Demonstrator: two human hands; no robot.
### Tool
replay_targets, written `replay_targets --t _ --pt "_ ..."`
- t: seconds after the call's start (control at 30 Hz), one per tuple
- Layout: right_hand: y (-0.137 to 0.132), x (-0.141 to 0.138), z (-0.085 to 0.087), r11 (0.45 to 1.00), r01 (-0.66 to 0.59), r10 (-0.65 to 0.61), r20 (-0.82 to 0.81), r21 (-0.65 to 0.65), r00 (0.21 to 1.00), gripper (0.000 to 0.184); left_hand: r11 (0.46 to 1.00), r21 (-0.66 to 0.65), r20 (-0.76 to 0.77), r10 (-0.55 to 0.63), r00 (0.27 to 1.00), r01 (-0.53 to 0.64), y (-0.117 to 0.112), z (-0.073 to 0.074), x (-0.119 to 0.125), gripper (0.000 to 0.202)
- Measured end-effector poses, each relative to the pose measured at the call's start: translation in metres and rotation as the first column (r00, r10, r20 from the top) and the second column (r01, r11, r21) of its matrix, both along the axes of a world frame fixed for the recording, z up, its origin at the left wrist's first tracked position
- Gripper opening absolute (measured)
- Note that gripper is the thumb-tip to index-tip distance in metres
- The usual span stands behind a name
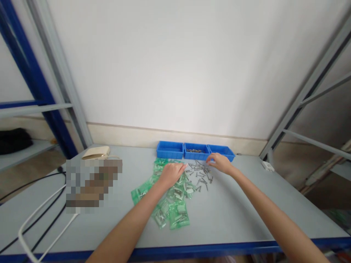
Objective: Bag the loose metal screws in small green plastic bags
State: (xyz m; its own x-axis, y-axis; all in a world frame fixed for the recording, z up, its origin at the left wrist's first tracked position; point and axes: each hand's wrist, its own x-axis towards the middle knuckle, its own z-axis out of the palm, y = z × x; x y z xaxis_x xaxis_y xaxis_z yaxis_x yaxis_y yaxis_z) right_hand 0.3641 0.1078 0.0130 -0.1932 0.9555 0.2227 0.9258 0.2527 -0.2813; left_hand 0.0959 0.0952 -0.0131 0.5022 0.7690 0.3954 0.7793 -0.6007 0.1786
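Note:
My left hand (172, 174) lies palm down on a heap of several small green plastic bags (170, 204) spread over the grey table; its fingers are stretched toward the loose metal screws (199, 174). My right hand (220, 162) hovers at the far side of the screw pile, fingers curled toward the screws, just in front of the blue trays. Whether it pinches a screw I cannot make out. The middle blue tray (195, 151) holds more screws.
Three blue trays stand in a row by the wall: left (169, 149), middle, right (221, 151). A beige object (96, 152) and a blurred patch lie at left. Cables (38, 215) run over the table's left part. Shelf frames stand on both sides.

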Motion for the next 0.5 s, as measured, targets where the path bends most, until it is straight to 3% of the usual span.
replay_targets --t 0.17,0.5 --pt "-0.023 0.020 -0.037 0.995 0.037 -0.036 0.008 -0.092 0.999 0.018 0.998 -0.001 0.024 -0.059 0.998 0.059 -0.001 -0.004 0.002 0.049" --pt "-0.012 0.013 -0.048 0.995 0.022 -0.024 -0.023 -0.094 0.999 0.020 0.999 -0.002 -0.010 -0.042 0.999 0.042 -0.002 -0.002 -0.001 0.047"
